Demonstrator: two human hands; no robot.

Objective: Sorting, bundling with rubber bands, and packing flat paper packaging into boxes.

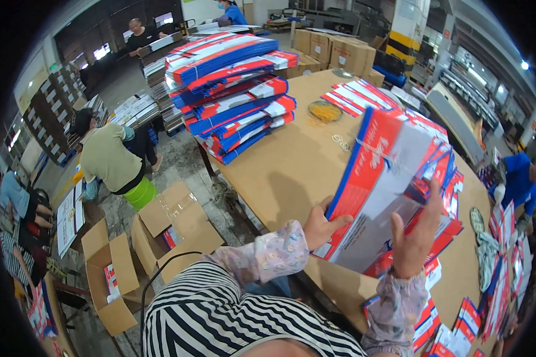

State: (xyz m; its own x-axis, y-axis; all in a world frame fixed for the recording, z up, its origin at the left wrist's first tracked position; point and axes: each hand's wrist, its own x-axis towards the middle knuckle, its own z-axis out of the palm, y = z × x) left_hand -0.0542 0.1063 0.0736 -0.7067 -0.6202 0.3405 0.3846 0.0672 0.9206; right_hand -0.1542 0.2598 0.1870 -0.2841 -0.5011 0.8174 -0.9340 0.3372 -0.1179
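A bundle of flat folded cartons [372,178], printed red, white and blue, stands tilted over the table in front of me. What looks like a thin band crosses its upper part. My left hand [326,227] grips the bundle's lower left edge, thumb on the front face and fingers behind. Over the bundle's right side is my right hand [415,241], fingers stretched out and thumb apart; whether it touches the cartons I cannot tell. More loose flat cartons [449,226] lie behind and beneath, partly hidden by the bundle and my right hand.
A tall stack of bundled cartons [232,89] rises at the table's far left. On the brown tabletop [286,184] lie a dish of yellow rubber bands [324,111] and several pale bands [341,141]. Open cardboard boxes [110,285] stand on the floor at left. Other people [113,152] work nearby.
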